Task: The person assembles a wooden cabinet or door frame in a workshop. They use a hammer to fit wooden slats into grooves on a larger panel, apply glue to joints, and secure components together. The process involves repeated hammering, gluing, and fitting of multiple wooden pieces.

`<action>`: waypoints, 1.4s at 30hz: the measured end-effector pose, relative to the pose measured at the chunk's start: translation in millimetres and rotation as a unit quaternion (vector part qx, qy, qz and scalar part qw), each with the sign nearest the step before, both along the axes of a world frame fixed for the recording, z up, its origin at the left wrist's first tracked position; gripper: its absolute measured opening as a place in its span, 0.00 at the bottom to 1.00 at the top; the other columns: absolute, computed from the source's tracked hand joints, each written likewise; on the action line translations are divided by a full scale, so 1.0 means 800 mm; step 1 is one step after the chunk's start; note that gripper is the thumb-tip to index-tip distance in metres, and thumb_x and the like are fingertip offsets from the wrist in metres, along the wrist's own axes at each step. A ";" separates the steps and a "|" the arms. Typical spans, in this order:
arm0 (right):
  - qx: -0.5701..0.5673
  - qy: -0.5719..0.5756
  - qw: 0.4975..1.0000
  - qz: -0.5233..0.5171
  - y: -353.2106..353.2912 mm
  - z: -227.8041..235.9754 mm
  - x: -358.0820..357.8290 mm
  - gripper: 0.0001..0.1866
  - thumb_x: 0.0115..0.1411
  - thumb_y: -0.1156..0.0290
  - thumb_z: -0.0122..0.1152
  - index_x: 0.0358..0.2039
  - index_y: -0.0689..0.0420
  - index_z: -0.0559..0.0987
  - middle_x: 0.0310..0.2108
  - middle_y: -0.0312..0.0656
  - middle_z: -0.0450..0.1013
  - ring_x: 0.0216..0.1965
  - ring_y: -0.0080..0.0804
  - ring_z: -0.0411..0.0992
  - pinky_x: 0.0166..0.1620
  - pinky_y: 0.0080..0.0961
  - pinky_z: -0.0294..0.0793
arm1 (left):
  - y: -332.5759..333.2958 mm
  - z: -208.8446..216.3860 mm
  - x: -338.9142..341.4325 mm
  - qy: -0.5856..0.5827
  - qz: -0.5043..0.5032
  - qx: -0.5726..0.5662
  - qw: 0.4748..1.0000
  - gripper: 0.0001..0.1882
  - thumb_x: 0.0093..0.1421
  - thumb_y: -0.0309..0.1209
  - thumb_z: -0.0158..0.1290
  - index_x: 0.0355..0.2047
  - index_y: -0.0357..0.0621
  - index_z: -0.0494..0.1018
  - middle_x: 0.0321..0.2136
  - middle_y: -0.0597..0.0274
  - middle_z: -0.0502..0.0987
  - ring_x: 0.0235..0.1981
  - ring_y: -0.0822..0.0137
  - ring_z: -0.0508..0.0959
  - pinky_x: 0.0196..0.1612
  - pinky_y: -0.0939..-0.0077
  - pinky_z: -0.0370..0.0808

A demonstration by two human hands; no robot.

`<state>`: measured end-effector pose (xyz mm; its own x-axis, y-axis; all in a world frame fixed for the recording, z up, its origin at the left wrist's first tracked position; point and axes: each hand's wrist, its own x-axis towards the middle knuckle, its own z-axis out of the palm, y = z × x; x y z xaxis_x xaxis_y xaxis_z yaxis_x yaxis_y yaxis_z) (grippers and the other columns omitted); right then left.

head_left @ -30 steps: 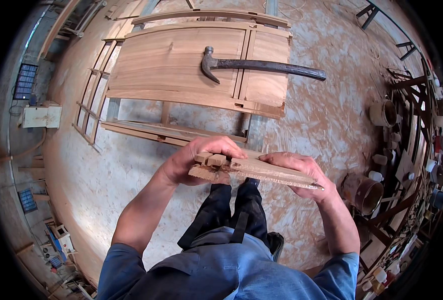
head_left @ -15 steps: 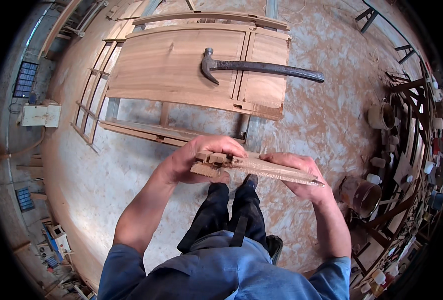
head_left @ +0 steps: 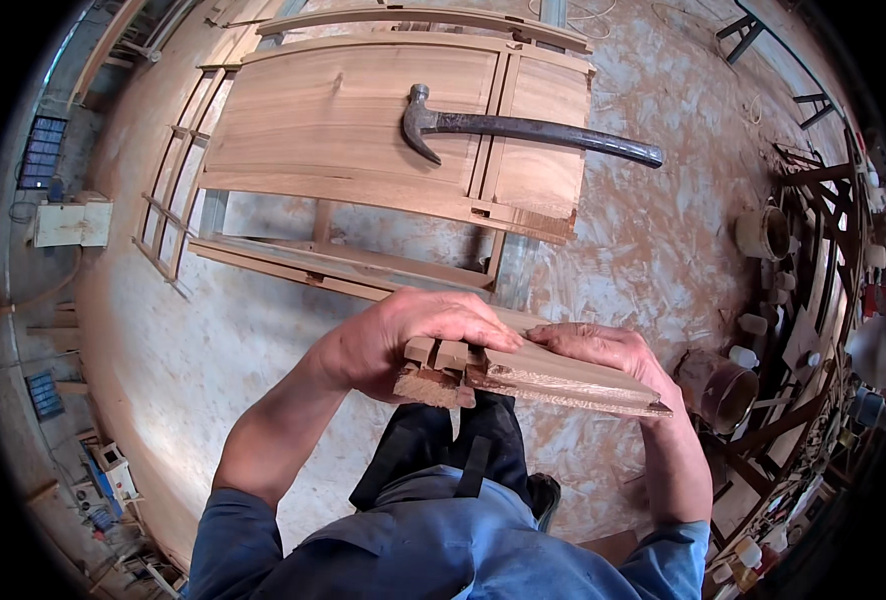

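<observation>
In front of my waist I hold a wooden panel end-on, its rough edge toward me. A grooved wooden rail with notched blocks sits against its left side. My left hand wraps over the rail from above, fingers lying across the joint. My right hand grips the panel's right side, fingers on top; its thumb is hidden. Beyond them, a claw hammer rests on a larger framed wood panel, its dark handle sticking out past the right edge.
The framed panel lies across metal supports, with a long rail on the near side. A slatted wooden frame stands at its left. Buckets and stacked timber line the right side. A white box is at the left wall.
Both hands have brought the panel and rail slightly lower and closer to my body, tilting them so more of the top face shows. The hammer stays lying on the framed panel.
</observation>
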<state>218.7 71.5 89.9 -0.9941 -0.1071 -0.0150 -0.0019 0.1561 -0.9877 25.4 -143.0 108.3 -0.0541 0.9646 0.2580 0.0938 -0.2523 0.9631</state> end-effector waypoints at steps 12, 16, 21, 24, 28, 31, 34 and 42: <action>0.110 0.015 0.991 0.081 0.014 0.014 -0.011 0.25 0.54 0.68 0.61 0.54 0.56 0.72 0.53 0.49 0.71 0.52 0.48 0.71 0.55 0.38 0.71 | -0.011 -0.001 0.002 -0.021 0.006 -0.016 1.000 0.24 0.49 0.34 0.64 0.45 0.37 0.73 0.44 0.50 0.77 0.47 0.52 0.77 0.48 0.62 0.75; 0.269 -0.211 0.932 0.119 0.063 0.027 -0.006 0.30 0.54 0.73 0.62 0.59 0.55 0.67 0.54 0.49 0.70 0.54 0.48 0.70 0.54 0.37 0.72 | -0.014 -0.003 0.004 -0.049 0.012 -0.011 0.999 0.24 0.48 0.34 0.65 0.45 0.37 0.74 0.43 0.49 0.77 0.47 0.51 0.77 0.49 0.60 0.74; 0.541 0.077 0.828 -0.127 0.137 -0.034 -0.119 0.33 0.53 0.68 0.64 0.59 0.59 0.64 0.54 0.52 0.67 0.54 0.51 0.66 0.58 0.39 0.64 | -0.015 -0.003 0.010 -0.081 0.017 -0.015 0.996 0.23 0.49 0.35 0.64 0.44 0.38 0.75 0.43 0.50 0.78 0.47 0.50 0.77 0.49 0.60 0.74; 0.605 0.068 0.780 -0.144 0.186 -0.121 -0.188 0.34 0.53 0.71 0.62 0.60 0.57 0.62 0.54 0.51 0.67 0.59 0.47 0.61 0.64 0.38 0.56 | -0.016 0.000 0.012 -0.089 0.019 -0.015 0.996 0.24 0.49 0.36 0.64 0.44 0.38 0.75 0.43 0.49 0.78 0.47 0.50 0.77 0.49 0.60 0.74; 0.633 -0.078 0.769 -0.034 0.204 -0.159 -0.220 0.22 0.57 0.66 0.58 0.51 0.58 0.69 0.46 0.51 0.72 0.49 0.47 0.70 0.53 0.39 0.67 | -0.020 -0.014 0.013 -0.072 0.011 0.007 0.997 0.24 0.48 0.37 0.64 0.45 0.39 0.75 0.43 0.50 0.78 0.47 0.50 0.77 0.50 0.60 0.73; 0.637 -0.080 0.765 -0.051 0.203 -0.158 -0.229 0.15 0.57 0.64 0.57 0.42 0.58 0.72 0.38 0.50 0.75 0.41 0.49 0.74 0.43 0.41 0.72 | -0.028 -0.061 0.018 -0.034 -0.019 0.037 0.999 0.25 0.48 0.36 0.64 0.45 0.38 0.75 0.43 0.50 0.78 0.49 0.50 0.77 0.51 0.60 0.72; 0.625 -0.078 0.772 -0.086 0.174 -0.115 -0.209 0.13 0.56 0.61 0.59 0.34 0.56 0.72 0.29 0.49 0.75 0.33 0.51 0.74 0.35 0.44 0.72 | -0.032 -0.060 0.018 -0.043 -0.017 0.010 0.999 0.25 0.48 0.35 0.64 0.46 0.38 0.74 0.43 0.49 0.78 0.50 0.50 0.76 0.52 0.61 0.71; 0.399 -0.128 0.876 -0.240 0.118 0.022 0.002 0.17 0.50 0.59 0.68 0.28 0.61 0.75 0.17 0.43 0.69 0.20 0.32 0.69 0.26 0.31 0.68 | -0.027 -0.007 0.019 -0.080 0.036 -0.037 0.995 0.23 0.45 0.25 0.65 0.44 0.37 0.75 0.44 0.50 0.78 0.49 0.54 0.76 0.52 0.62 0.71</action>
<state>220.7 166.0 107.7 -0.8751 0.4678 -0.1240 0.4585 0.7192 -0.5220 40.7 -164.8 103.0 -0.1592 0.9729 0.1680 -0.0466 -0.1773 0.9830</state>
